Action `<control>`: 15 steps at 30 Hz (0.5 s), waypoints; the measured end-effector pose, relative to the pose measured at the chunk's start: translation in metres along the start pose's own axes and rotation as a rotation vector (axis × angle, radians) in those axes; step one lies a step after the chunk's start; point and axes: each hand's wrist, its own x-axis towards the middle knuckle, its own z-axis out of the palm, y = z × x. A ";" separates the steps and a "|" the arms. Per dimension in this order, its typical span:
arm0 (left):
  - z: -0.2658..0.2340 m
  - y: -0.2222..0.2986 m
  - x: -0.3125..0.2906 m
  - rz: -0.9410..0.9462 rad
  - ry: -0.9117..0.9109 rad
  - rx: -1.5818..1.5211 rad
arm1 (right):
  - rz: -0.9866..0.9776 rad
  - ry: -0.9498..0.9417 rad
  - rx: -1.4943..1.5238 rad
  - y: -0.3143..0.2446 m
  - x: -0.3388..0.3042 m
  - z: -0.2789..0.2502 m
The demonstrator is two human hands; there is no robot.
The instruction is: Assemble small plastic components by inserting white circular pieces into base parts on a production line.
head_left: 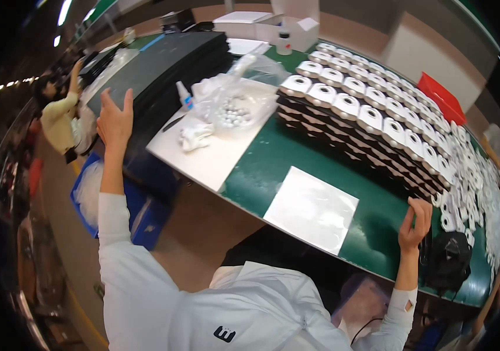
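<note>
My left hand (pixel 115 120) is raised at the left, thumb and fingers spread, at the near edge of a tall stack of dark flat sheets or trays (pixel 162 61). Whether it touches the stack I cannot tell; nothing shows in its grasp. My right hand (pixel 416 225) is over the right part of the green table (pixel 256 169), its fingers loosely bent and the thumb apart, holding nothing visible. Just beyond it is the near corner of stacked black trays with rows of white ring-topped plastic parts (pixel 373 114). A white sheet (pixel 313 209) lies between my arms.
A white board (pixel 203 167) bears a plastic bag of small white balls (pixel 233 112) and a small glue bottle (pixel 184 95). Loose white parts (pixel 463 187) pile up at right, near a black bag (pixel 450 260) and red bin (pixel 442 97). Blue crates (pixel 147 225) stand below; people work on both sides.
</note>
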 end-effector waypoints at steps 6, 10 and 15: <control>0.038 -0.145 0.017 -0.326 -0.026 0.204 | 0.085 -0.021 0.122 0.001 0.000 0.005; 0.041 -0.113 0.020 -0.831 -0.438 -0.537 | 0.177 -0.021 0.105 0.004 -0.006 0.002; 0.070 -0.172 0.036 -0.833 -0.279 -0.632 | 0.216 -0.024 0.109 0.003 -0.006 0.003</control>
